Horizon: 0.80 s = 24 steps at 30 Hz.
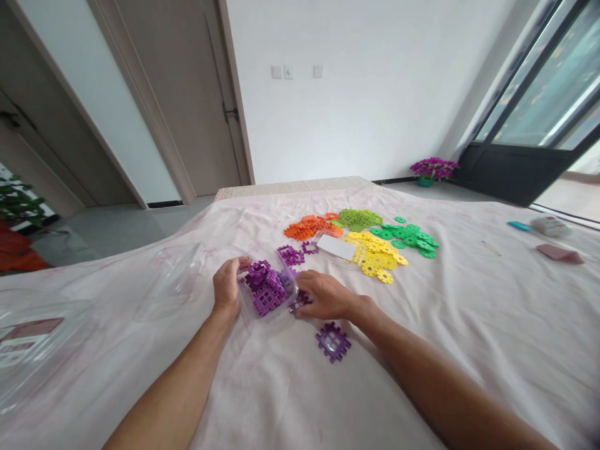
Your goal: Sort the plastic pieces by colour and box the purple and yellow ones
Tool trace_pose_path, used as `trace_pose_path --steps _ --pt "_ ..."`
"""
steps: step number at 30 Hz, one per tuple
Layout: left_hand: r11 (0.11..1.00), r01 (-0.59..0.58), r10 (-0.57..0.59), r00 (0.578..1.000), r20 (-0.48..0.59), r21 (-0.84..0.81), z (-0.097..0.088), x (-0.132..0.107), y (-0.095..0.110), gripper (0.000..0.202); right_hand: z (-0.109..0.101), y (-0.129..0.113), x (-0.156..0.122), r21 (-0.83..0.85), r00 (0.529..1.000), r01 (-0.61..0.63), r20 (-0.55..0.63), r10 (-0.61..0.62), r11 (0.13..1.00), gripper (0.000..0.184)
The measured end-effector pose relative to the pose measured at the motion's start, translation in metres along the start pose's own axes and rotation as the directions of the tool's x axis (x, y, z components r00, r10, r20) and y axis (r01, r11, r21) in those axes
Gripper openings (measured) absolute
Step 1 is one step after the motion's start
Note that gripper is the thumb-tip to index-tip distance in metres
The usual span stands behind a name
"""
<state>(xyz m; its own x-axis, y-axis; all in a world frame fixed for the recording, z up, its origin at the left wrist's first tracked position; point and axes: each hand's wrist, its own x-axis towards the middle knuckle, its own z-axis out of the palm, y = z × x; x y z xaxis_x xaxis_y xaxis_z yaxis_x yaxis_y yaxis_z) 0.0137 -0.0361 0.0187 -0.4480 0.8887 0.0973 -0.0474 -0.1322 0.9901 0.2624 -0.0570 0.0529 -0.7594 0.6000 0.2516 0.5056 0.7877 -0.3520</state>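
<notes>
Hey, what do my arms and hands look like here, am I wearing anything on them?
The left hand and right hand are bare: no gloves, rings, watch or bands show. Both forearms are uncovered to the frame's edge, no sleeve in view.

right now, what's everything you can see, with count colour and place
clear tub: one, see-through, mid cloth, held tilted
purple pieces: many, purple, inside the clear tub
loose purple piece: one, purple, on the cloth by the right forearm
orange pile: one, orange, beyond the tub
yellow pile: one, yellow, right of the orange pile
light green pile: one, light green, behind the yellow pile
dark green pile: one, dark green, right of the yellow pile
clear dome: one, see-through, left of the tub
cloth: one, pale pink, covers the surface
flower pot: one, purple blooms, floor by the wall
left hand: one, grips the tub's left side
right hand: one, fingers on purple pieces at the tub's right
</notes>
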Motion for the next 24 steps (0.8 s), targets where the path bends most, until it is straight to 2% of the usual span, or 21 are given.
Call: trace_pose_path --steps 5,9,11,13,15,16,17,18,19,21,22,24 --pt "0.997 -0.042 0.033 0.992 0.12 0.071 0.004 -0.011 0.001 0.037 -0.003 0.01 -0.001 0.056 0.99 -0.134 -0.037 0.136 0.989 0.033" --pt "0.992 -0.063 0.04 0.98 0.197 0.108 0.009 -0.019 0.006 0.035 0.0 0.026 -0.001 0.126 0.948 -0.268 -0.14 0.284 0.955 0.018" --pt "0.99 -0.076 0.047 0.973 0.227 0.12 0.011 -0.022 0.008 0.035 0.001 0.032 0.0 0.171 0.897 -0.317 -0.264 0.354 0.933 0.008" --pt "0.989 -0.081 0.047 0.965 0.256 0.125 0.012 -0.024 0.008 0.034 0.001 0.035 0.003 0.261 0.81 -0.319 -0.424 0.405 0.911 0.007" --pt "0.987 -0.088 0.049 0.959 0.279 0.132 0.013 -0.025 0.008 0.034 0.001 0.032 0.007 0.415 0.707 -0.254 -0.537 0.46 0.874 0.012" --pt "0.986 -0.095 0.052 0.956 0.289 0.138 0.013 -0.025 0.007 0.034 0.001 0.028 0.009 0.501 0.675 -0.2 -0.552 0.489 0.842 0.015" --pt "0.984 -0.103 0.056 0.954 0.296 0.145 0.014 -0.026 0.007 0.033 0.0 0.022 0.011 0.58 0.665 -0.144 -0.543 0.513 0.801 0.018" --pt "0.982 -0.11 0.06 0.951 0.303 0.152 0.014 -0.026 0.006 0.033 0.0 0.015 0.012 0.643 0.681 -0.097 -0.513 0.522 0.759 0.02" --pt "0.981 -0.118 0.065 0.948 0.311 0.156 0.015 -0.027 0.006 0.032 -0.001 0.007 0.014 0.685 0.721 -0.065 -0.471 0.508 0.726 0.02" --pt "0.979 -0.136 0.079 0.941 0.33 0.154 0.017 -0.029 0.006 0.031 -0.003 -0.009 0.015 0.699 0.829 -0.036 -0.379 0.412 0.715 0.02" --pt "0.978 -0.146 0.088 0.937 0.338 0.15 0.018 -0.03 0.006 0.03 -0.004 -0.017 0.014 0.664 0.875 -0.031 -0.343 0.341 0.747 0.019" --pt "0.977 -0.162 0.105 0.932 0.347 0.14 0.019 -0.032 0.006 0.028 -0.007 -0.029 0.012 0.501 0.929 -0.02 -0.311 0.202 0.865 0.021"
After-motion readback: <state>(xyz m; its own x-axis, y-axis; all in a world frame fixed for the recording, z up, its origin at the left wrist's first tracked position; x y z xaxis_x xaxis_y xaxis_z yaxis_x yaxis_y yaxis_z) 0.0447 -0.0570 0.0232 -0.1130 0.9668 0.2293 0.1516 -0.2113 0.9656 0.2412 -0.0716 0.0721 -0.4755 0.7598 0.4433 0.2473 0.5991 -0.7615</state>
